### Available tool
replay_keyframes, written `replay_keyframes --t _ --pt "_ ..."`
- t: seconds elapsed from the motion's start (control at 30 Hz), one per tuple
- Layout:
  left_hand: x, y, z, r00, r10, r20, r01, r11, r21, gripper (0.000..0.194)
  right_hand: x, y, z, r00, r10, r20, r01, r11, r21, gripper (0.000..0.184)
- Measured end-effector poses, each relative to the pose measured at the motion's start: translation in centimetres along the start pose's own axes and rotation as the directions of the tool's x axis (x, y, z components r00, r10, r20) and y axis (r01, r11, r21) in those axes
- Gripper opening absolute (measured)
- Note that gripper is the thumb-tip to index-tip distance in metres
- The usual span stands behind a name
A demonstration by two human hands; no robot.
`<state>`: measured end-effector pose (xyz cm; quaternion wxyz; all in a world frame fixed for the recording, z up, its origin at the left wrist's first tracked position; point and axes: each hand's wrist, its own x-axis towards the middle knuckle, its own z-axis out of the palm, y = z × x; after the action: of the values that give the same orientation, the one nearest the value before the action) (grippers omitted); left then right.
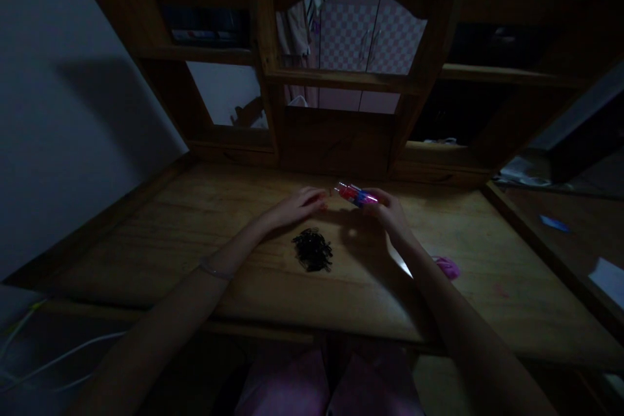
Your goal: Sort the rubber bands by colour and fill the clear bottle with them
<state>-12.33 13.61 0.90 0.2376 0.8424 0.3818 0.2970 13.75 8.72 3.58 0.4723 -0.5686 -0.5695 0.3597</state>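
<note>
A wooden shelf unit (336, 143) rises beyond both grips, and through its upper opening, farther off, show checkered cabinet doors (344, 39). The wooden table (234, 182) spreads beneath the left grip (305, 203) and the right grip (387, 208), reaching well out to either side of them.

The right grip is closed around the near end of a clear container (351, 194), holding it tilted above the table, with its other end pointing toward the left grip; red, blue and pink show through its wall. The left grip is palm down, low over the table, fingers loosely bent; whether it pinches anything I cannot tell.

Just on the near side of the left grip, a loose pile of thin black bands (312, 250) lies on the table. Right of the right grip and nearer the body, beside the forearm, sits a bunched pink piece (447, 267). Smallest are some red bits (322, 201) at the left grip's fingertips, too blurred to make out.
</note>
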Motion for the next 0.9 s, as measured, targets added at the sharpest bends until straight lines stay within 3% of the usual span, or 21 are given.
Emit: replay_keyframes --t 0.13,0.37,0.63,0.77,0.9 --pt "-0.5 0.7 0.3 0.989 0.121 0.085 -0.125 0.991 0.04 0.042 -0.1 -0.1 -0.3 1.0 0.002 -0.002 -0.002 1.0 -0.007 0.047" --pt "-0.7 0.9 -0.1 0.969 0.225 0.097 -0.231 0.972 0.05 0.033 0.2 0.4 0.0 1.0 -0.005 0.012 0.005 0.999 -0.036 0.046" --pt "-0.3 0.9 -0.3 0.965 0.244 0.1 -0.249 0.968 0.036 0.02 0.5 0.9 0.0 0.994 -0.106 -0.013 0.1 0.965 -0.243 0.044" --pt "0.0 0.9 -0.5 0.968 0.23 0.096 -0.234 0.972 0.034 0.017 0.3 0.8 0.1 0.977 -0.205 0.061 0.213 0.915 -0.342 0.043" --pt "0.3 0.8 -0.7 0.978 0.179 0.109 -0.191 0.975 0.111 0.014 0.1 0.7 0.2 0.967 -0.223 0.125 0.254 0.89 -0.378 0.041"
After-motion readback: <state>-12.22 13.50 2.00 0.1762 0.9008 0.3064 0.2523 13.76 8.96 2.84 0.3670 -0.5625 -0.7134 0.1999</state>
